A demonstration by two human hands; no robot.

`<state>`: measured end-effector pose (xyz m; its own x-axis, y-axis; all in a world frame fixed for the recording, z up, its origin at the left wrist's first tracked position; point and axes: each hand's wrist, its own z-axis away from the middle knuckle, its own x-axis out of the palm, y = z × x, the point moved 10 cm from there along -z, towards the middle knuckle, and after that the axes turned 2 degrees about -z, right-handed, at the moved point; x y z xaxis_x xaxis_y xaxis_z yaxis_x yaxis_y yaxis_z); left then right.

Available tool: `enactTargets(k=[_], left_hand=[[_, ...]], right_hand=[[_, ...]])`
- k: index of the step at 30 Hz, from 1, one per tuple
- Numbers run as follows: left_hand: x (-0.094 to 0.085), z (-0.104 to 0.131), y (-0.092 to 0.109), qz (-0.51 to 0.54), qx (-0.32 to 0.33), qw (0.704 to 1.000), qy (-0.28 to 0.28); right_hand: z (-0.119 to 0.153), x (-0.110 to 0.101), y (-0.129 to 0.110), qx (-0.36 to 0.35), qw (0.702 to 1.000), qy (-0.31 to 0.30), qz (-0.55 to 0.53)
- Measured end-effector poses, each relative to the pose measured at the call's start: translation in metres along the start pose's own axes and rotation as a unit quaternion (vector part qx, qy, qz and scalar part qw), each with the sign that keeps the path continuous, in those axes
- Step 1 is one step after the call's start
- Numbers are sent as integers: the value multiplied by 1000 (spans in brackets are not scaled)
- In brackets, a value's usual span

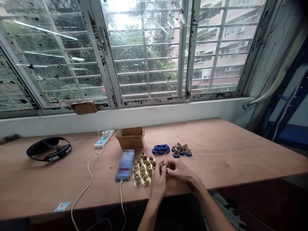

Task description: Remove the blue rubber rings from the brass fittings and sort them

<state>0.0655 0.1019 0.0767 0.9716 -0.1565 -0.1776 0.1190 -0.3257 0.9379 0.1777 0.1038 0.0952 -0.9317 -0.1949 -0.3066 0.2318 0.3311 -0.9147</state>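
Note:
My left hand (158, 175) is closed, with a bit of a small blue ring (163, 164) showing at its fingertips. Close beside it, my right hand (178, 169) is curled with thumb and finger pinched; whatever sits in that pinch is hidden. Left of the hands lies a pile of shiny gold-coloured metal pieces (145, 168) with round flanges. Beyond my fingers is a heap of loose blue rings (160, 149). To its right stand several gold pieces with blue rings around them (181, 150).
An open cardboard box (131, 141) stands behind a phone (125, 165) with a white cable plugged in. Farther left are a power strip (104, 139) and a black headset (49, 150). The wooden table (228, 150) runs along a window; its front edge is near my forearms.

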Motion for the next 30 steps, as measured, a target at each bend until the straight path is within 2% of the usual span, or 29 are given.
enactTargets(k=[7, 22, 30], left_hand=[[1, 2, -3, -18, -21, 1000, 0], [5, 5, 7, -65, 26, 997, -12], [-1, 3, -1, -21, 27, 999, 23]], right_hand=[[0, 2, 2, -8, 1000, -13, -16], [1, 6, 14, -8, 1000, -27, 8], [1, 3, 0, -20, 999, -35, -15]])
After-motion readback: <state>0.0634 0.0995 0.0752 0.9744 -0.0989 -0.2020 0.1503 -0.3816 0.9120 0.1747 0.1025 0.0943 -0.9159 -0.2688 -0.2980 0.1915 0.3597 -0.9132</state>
